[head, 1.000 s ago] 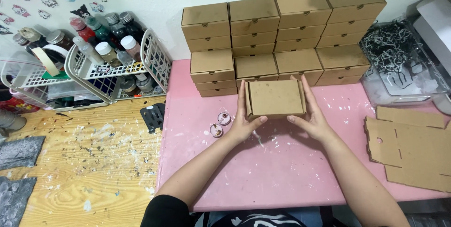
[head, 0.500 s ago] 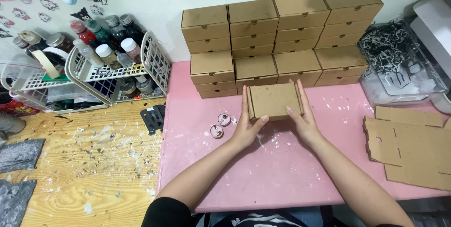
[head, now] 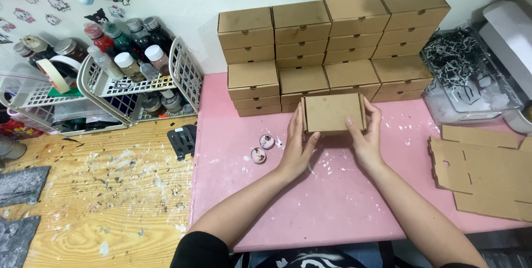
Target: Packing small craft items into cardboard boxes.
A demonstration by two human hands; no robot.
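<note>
So both hands are clamped on one small brown cardboard box [head: 333, 113], which sits just above the pink table [head: 332, 190], right in front of the stack. The left hand [head: 296, 149] has flat fingers pressed up the box's left side with the thumb tucked under its front edge. The right hand [head: 366, 138] mirrors that on the right side, thumb on the front. Neither hand is closed into a fist; they're spread just wide enough to pinch the box between them.

At 12 o'clock from the box is a wall of stacked matching boxes [head: 332, 46], all closed, so can't tell what's inside. At 9 o'clock, two white wire baskets [head: 183, 68] hold paint bottles [head: 130, 63]. At 3 o'clock, a clear plastic tub [head: 471, 74] holds shredded black and white paper, and flat cardboard blanks [head: 487, 174] lie at 4 o'clock.
</note>
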